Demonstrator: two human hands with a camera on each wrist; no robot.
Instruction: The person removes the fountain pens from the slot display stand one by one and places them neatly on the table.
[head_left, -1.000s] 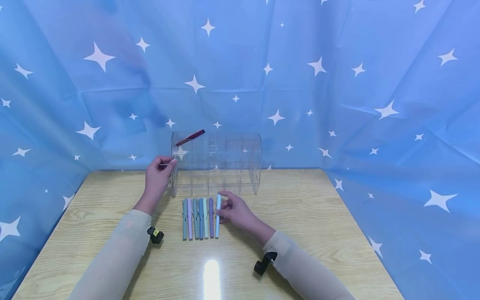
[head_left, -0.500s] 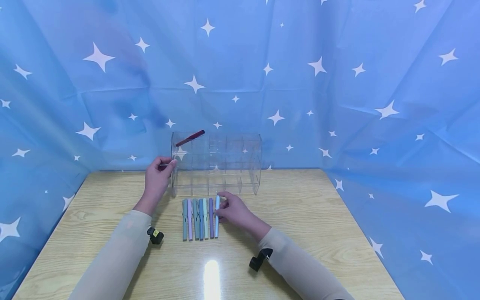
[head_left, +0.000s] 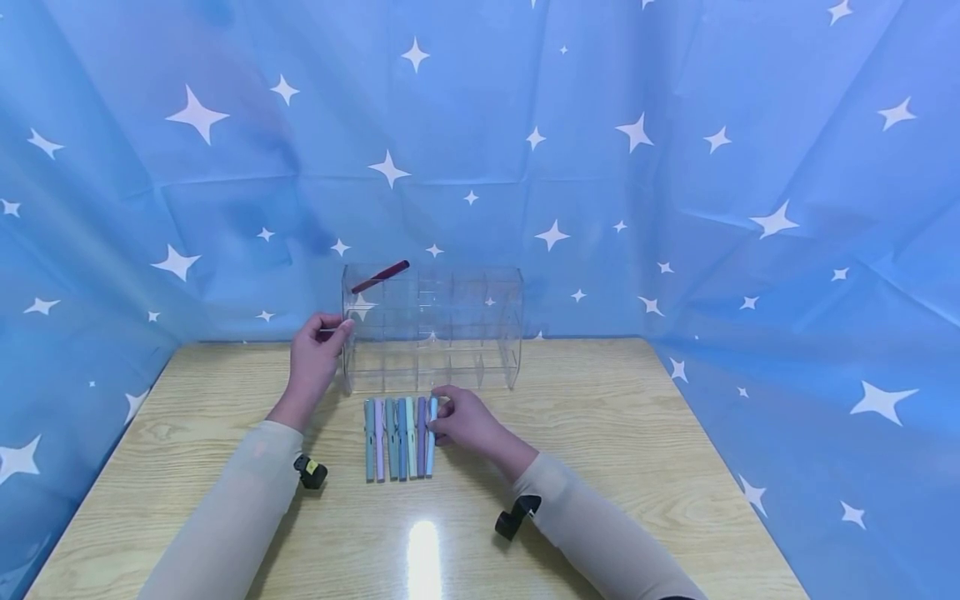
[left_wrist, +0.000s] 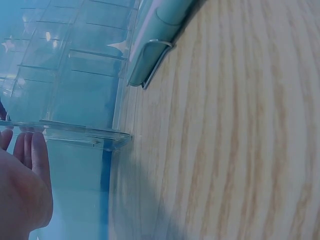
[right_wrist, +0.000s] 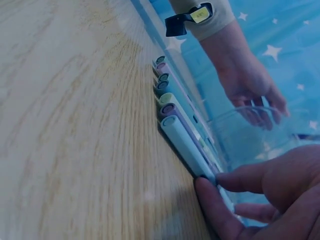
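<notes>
A light blue pen (head_left: 431, 446) stands at the right end of a row of capped pens (right_wrist: 175, 127) lying side by side on the table. My right hand (head_left: 471, 423) pinches it between thumb and fingers, near its far end. The purple pen (head_left: 422, 450) lies directly to its left. Behind the row is a clear plastic organizer (head_left: 468, 367) with several compartments. At its left side wall, my left hand (head_left: 317, 354) holds the edge, thumb at the front; the left wrist view shows fingers (left_wrist: 40, 150) against that wall.
A dark red pen (head_left: 381, 277) leans slantwise at the organizer's top left. Behind the wooden table (head_left: 615, 467) hangs a blue star-patterned cloth (head_left: 480, 117). Each sleeve carries a small black camera, one on the left wrist (head_left: 311, 472).
My right hand has slid a little to the left with the light blue pen, closing the gap to the purple pen. The left hand and organizer have stayed put.
</notes>
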